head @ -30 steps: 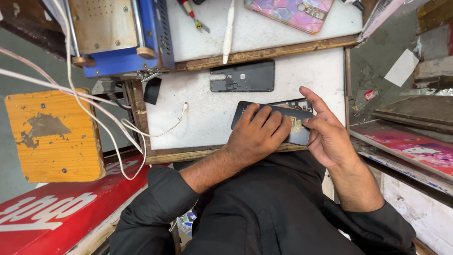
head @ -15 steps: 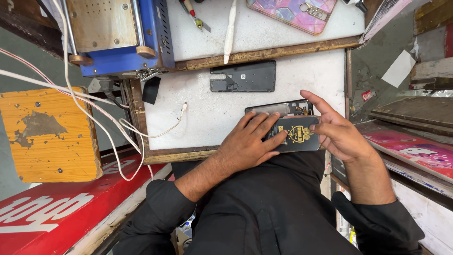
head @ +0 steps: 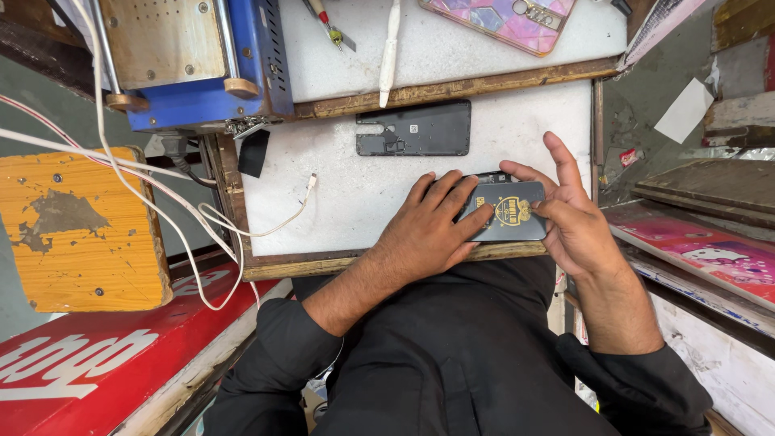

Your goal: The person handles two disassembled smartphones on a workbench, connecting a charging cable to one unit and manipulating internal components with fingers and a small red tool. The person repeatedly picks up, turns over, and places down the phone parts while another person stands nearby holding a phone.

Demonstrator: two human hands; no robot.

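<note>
Pressure should stay even and flat – the left hand (head: pixel 424 234) lies with spread fingers on the dark phone (head: pixel 507 211) at the near edge of the white bench top (head: pixel 347 194), the right hand (head: pixel 573 222) pinching its right end, so it cannot slide off.

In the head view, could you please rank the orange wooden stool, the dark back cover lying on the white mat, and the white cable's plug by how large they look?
1. Orange wooden stool, clearly largest.
2. Dark back cover.
3. White cable's plug, by far the smallest.
</note>
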